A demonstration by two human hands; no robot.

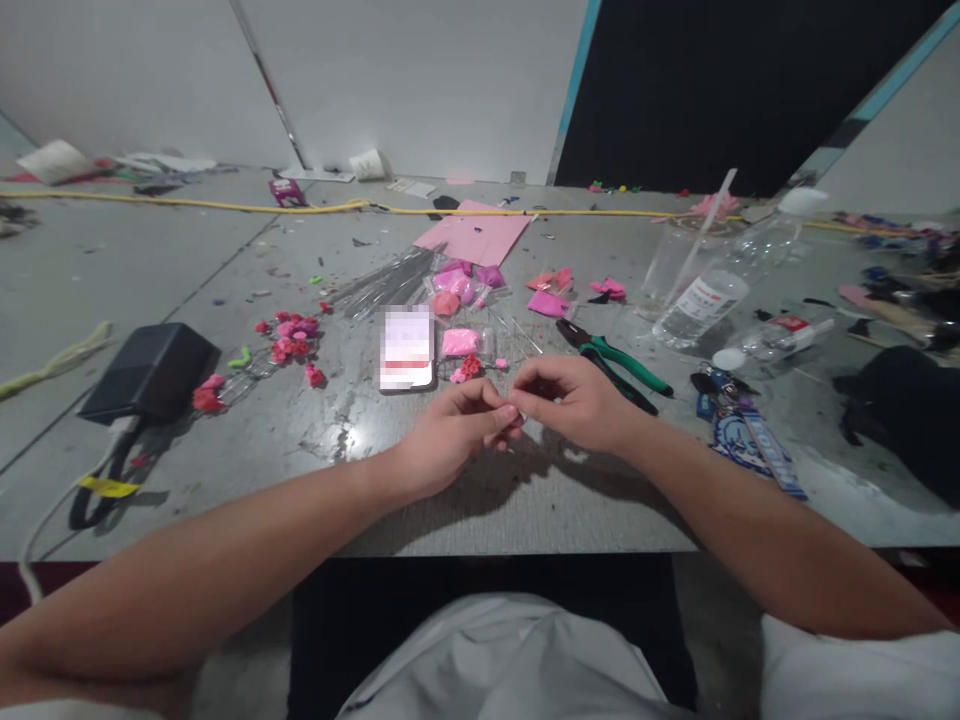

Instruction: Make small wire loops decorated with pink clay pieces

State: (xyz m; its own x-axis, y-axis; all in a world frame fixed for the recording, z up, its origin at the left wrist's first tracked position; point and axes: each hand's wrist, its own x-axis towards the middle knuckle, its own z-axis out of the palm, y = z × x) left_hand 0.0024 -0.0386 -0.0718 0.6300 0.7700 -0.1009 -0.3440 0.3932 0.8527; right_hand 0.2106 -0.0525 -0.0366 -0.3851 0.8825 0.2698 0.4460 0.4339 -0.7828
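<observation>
Near the front middle of the table, my left hand point(457, 435) and my right hand point(574, 402) meet fingertip to fingertip. Both are closed in a pinch on something too small and too hidden to make out. Just beyond my fingers lie red and pink clay flowers point(469, 367) and a packet of pink clay point(461, 343). Thin wires point(521, 330) lie behind my right hand. A phone point(407, 350) with a lit, blurred screen sits beyond my left hand. Pliers with green and black handles point(611, 365) rest beyond my right hand.
More clay flowers point(289, 340) lie at left beside a black power adapter point(154, 370). A wire bundle point(394, 282) and pink sheet point(480, 232) are farther back. At right stand a bottle point(701, 305) and a clear cup point(664, 265), with a keychain point(750, 440) nearer me.
</observation>
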